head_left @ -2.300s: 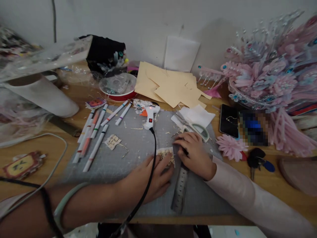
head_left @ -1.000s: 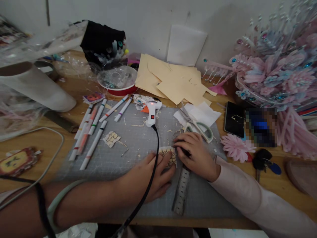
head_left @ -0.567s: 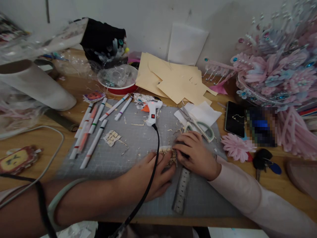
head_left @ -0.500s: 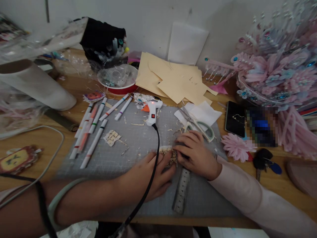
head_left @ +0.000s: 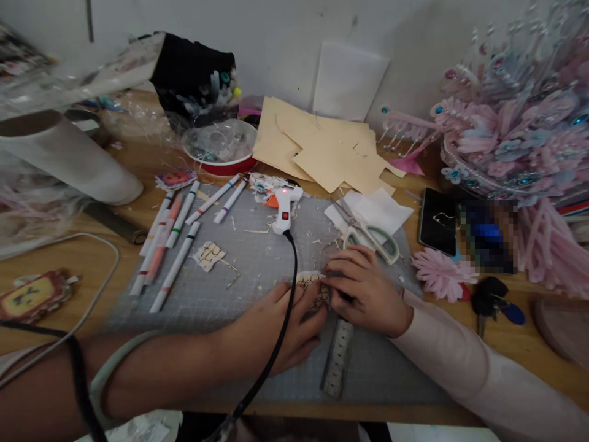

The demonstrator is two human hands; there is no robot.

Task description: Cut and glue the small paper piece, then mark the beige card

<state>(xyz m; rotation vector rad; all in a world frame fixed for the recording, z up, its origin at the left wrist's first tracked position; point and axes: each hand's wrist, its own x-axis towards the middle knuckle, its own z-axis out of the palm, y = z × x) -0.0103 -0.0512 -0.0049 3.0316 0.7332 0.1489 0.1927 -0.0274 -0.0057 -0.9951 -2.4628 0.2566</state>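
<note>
A small cream piece with dark cell-like lines (head_left: 317,296) lies on the grey cutting mat (head_left: 257,258), partly hidden by fingers. My left hand (head_left: 288,331) is closed around its left and near side. My right hand (head_left: 361,288) is curled at the piece's right edge, its fingertips pinched together; what sits inside that pinch is hidden. Just below my right hand lies a metal ruler (head_left: 338,359). A similar patterned piece (head_left: 210,255) rests to the left on the mat. The black cord of the white hot glue gun (head_left: 286,209) passes over my left hand.
Scissors (head_left: 363,230) lie on white paper beyond my right hand. Several markers (head_left: 177,267) are at the left. Cream sheets (head_left: 329,150) and a red-rimmed bowl (head_left: 234,164) stand behind. At the right are a phone (head_left: 437,221), a pink flower (head_left: 442,273) and keys (head_left: 485,301).
My right hand's fingers have shifted very slightly at the edge of the patterned piece. My left hand stays where it was.
</note>
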